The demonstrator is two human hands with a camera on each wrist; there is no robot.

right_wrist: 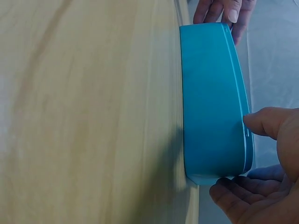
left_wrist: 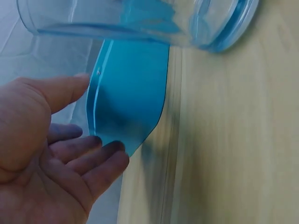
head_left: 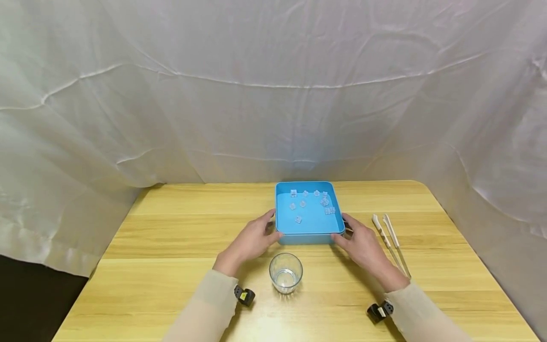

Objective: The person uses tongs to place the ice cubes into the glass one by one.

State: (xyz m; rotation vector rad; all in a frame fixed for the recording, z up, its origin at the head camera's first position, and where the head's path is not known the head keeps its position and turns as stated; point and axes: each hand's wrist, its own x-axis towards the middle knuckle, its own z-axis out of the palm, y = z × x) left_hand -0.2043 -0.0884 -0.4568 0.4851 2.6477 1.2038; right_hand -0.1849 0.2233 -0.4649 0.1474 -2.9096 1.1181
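Note:
A square, shallow blue box (head_left: 309, 239) lies at the back middle of the wooden table, with several small clear cubes (head_left: 324, 202) scattered on its floor. My left hand (head_left: 249, 240) grips its near left corner, thumb against the front rim and fingers along the left side. At the near right corner, my right hand (head_left: 363, 247) holds the box the same way; in the right wrist view its thumb (right_wrist: 266, 122) presses the rim. A clear drinking glass (head_left: 285, 280) stands upright between my forearms, in front of the box, and looms close in the left wrist view.
To the right of my right hand lie tongs (head_left: 391, 237) with white and metal arms, their near end close to my right wrist. A pale grey curtain (head_left: 273, 118) hangs behind the table and along its sides.

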